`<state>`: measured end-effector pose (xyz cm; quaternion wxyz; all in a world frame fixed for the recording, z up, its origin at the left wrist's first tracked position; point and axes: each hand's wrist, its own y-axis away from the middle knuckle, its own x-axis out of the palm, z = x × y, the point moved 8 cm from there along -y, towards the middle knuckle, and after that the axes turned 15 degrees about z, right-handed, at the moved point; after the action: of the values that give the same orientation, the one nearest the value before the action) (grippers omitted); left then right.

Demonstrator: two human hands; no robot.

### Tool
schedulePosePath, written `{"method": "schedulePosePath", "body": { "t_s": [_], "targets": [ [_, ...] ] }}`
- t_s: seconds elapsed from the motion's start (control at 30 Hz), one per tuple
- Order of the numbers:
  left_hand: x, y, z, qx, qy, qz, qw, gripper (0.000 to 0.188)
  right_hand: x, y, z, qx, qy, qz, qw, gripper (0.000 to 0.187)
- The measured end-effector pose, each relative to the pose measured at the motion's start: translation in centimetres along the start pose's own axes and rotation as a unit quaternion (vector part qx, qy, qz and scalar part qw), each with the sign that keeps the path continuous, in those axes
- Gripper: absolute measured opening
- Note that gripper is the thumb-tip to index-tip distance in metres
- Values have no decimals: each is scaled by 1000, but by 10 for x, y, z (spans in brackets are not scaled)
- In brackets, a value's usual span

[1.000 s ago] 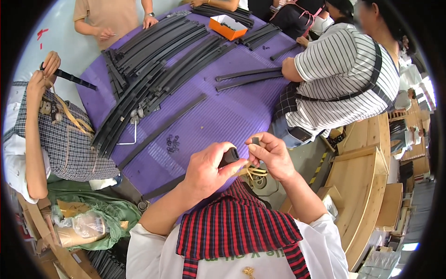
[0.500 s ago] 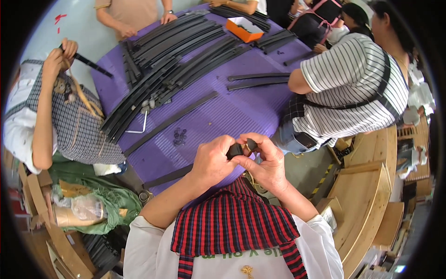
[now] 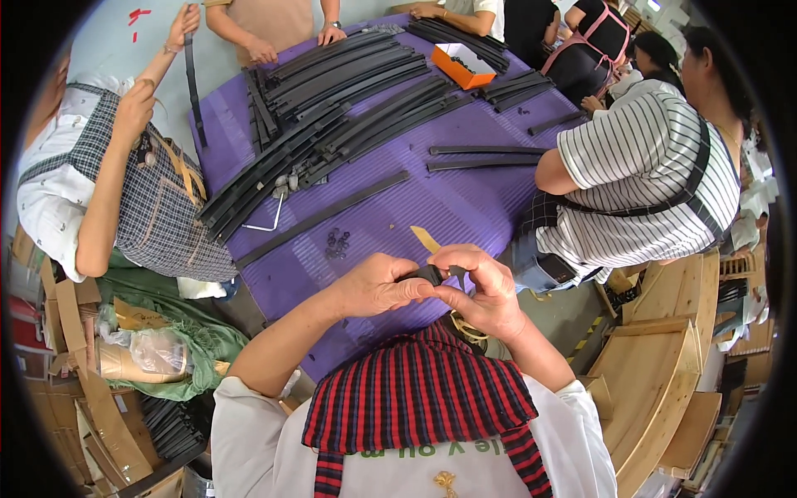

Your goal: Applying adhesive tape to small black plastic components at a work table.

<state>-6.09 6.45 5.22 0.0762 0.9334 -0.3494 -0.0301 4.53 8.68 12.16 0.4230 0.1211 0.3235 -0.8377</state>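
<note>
Both hands meet above the near edge of the purple table, close to my striped apron. My left hand point(image 3: 374, 284) is closed around the end of a black strip-like piece point(image 3: 427, 275), most of it hidden in the fingers. With thumb and fingers, my right hand point(image 3: 486, 290) pinches a small black flap point(image 3: 457, 272) right beside it. A yellow strip point(image 3: 425, 238) sticks out just beyond my right fingers; whether they hold it is hidden. A little further off lie several small dark rings point(image 3: 337, 243) and a long black strip point(image 3: 324, 218).
Piles of black strips point(image 3: 349, 75) cover the far side of the purple table point(image 3: 386, 241). An orange box point(image 3: 462, 66) and a bent white rod point(image 3: 276, 217) lie there. Co-workers stand left, right and across. Wooden benches point(image 3: 647, 365) are at right, a green sack point(image 3: 199, 340) at left.
My hands have shifted slightly, and the yellow strip now shows beyond them. The black strip beneath my left forearm is gone from there. The left co-worker has raised a black strip upright.
</note>
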Motion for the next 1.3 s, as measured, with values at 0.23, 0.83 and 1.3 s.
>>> {"method": "schedulePosePath", "body": {
  "t_s": [0.23, 0.83, 1.3],
  "targets": [
    [1, 6, -11, 74, -40, -15, 996, 42, 6, -15, 17, -35, 71, 88, 993, 40],
    [6, 8, -1, -47, 85, -1, 995, 52, 2, -13, 15, 20, 8, 85, 996, 37],
    [3, 9, -4, 17, 94, -124, 988, 53, -4, 12, -29, 60, -241, -50, 967, 42]
  ]
}}
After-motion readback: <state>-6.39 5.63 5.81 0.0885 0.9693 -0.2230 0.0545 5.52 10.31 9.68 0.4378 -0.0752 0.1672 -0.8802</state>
